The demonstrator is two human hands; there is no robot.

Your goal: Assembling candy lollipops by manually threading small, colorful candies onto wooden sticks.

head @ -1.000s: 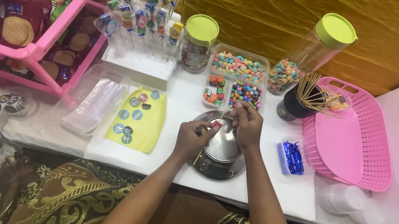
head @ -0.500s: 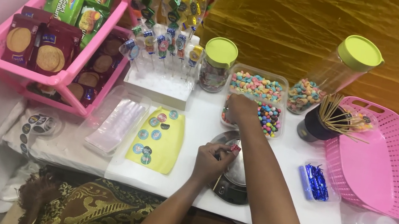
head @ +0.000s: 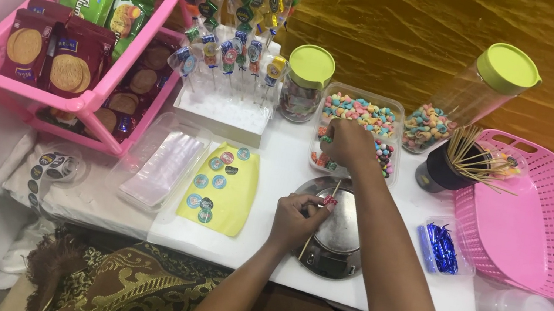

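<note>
Wooden skewer (head: 322, 215) pinched in left hand (head: 296, 219) — right hand (head: 349, 143) fingers bunched inside candy tray (head: 365, 101).

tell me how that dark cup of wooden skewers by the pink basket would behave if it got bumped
The dark cup would probably tip easily: it looks small, and the wooden skewers fan out well past its rim, leaning toward the pink basket. The thin sticks would likely scatter and roll. It seems light for its size.
</note>
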